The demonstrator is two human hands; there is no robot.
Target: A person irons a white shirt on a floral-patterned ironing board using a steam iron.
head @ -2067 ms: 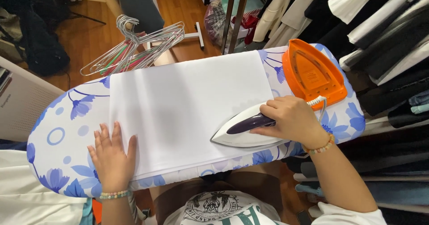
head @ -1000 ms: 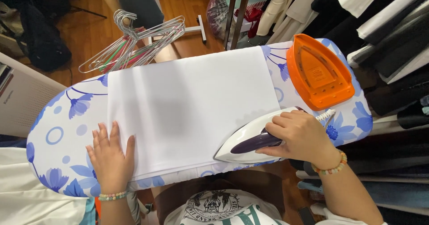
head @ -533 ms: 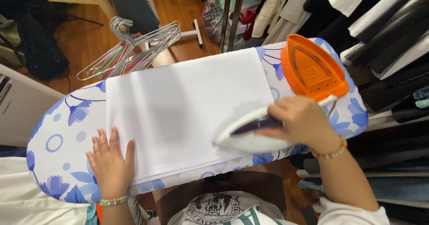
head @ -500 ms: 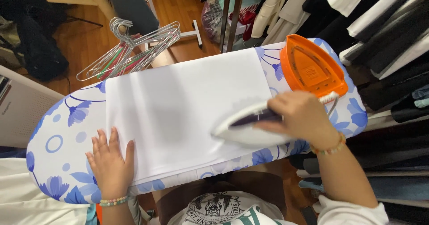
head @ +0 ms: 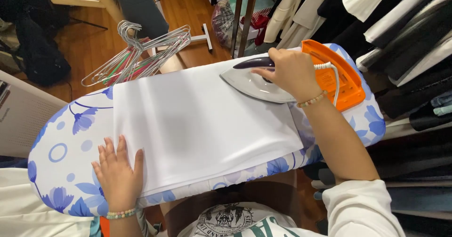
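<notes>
right hand (head: 291,72) gripping iron (head: 256,80) handle, far edge of white cloth (head: 202,124) | left hand (head: 117,173) flat, fingers spread, pinning cloth's near corner | ironing board (head: 61,161)

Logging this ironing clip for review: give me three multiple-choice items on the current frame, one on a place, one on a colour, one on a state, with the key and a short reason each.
1. Where on the white cloth does the iron sit?
A. far edge, near the orange rest
B. near edge, beside the left hand
C. off the board, on the floor

2. What colour is the iron rest at the board's end?
A. green
B. orange
C. black

3. How is the left hand placed?
A. closed in a fist around a hanger
B. lifted off the board
C. flat, fingers spread, on the cloth's edge

Key: 1 A, the right hand holds the iron at the cloth's far edge by the rest. 2 B, the rest is plainly orange. 3 C, the palm lies open on the cloth over the ironing board.
</notes>
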